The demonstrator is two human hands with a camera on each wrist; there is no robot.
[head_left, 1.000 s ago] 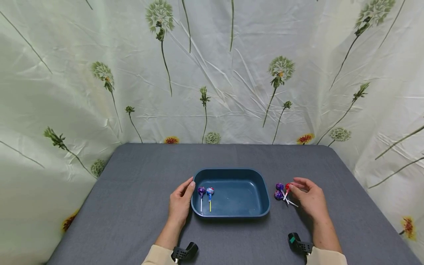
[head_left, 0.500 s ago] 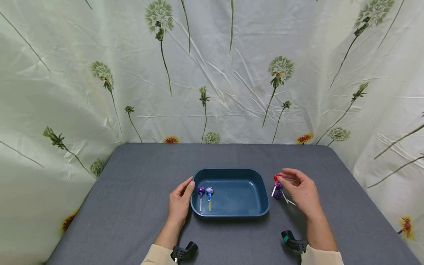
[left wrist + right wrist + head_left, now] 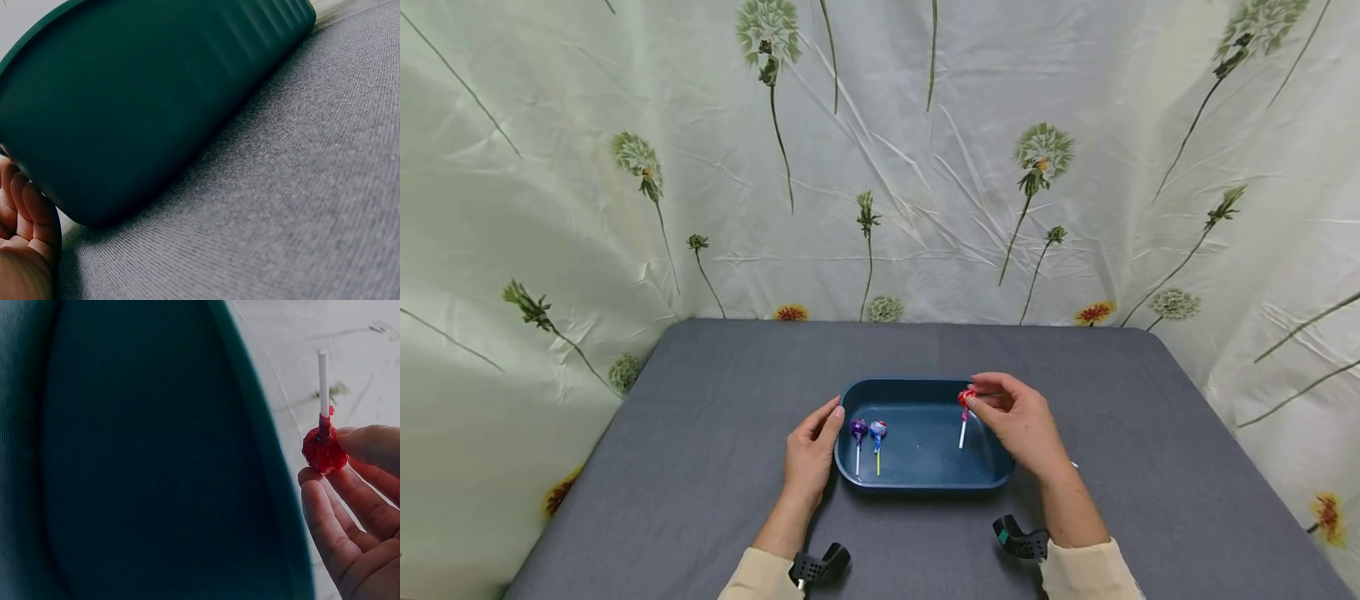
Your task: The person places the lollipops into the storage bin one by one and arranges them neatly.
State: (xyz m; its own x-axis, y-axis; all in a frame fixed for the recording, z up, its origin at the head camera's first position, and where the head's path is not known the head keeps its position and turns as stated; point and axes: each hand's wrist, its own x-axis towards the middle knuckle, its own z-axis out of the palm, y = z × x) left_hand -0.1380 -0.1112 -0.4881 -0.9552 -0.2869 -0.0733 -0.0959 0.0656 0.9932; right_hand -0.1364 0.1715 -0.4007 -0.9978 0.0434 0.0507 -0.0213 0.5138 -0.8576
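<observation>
My right hand pinches a red-wrapped lollipop by its candy head over the right part of a blue tray. The lollipop's white stick points down in the head view; the right wrist view shows the red wrapper between thumb and fingers. My left hand holds the tray's left end, thumb at the rim and fingers against the outer wall. Inside the tray, at the left, a purple lollipop and a blue lollipop lie side by side, sticks toward me.
Grey cloth covers the table. A white stick end shows just right of my right forearm; the rest of that pile is hidden behind the hand. A flower-printed curtain hangs around the back and sides. Each wrist wears a black camera band.
My right hand has lifted the red lollipop from the pile at the right and carried it left over the tray. My left hand has stayed at the tray's left end.
</observation>
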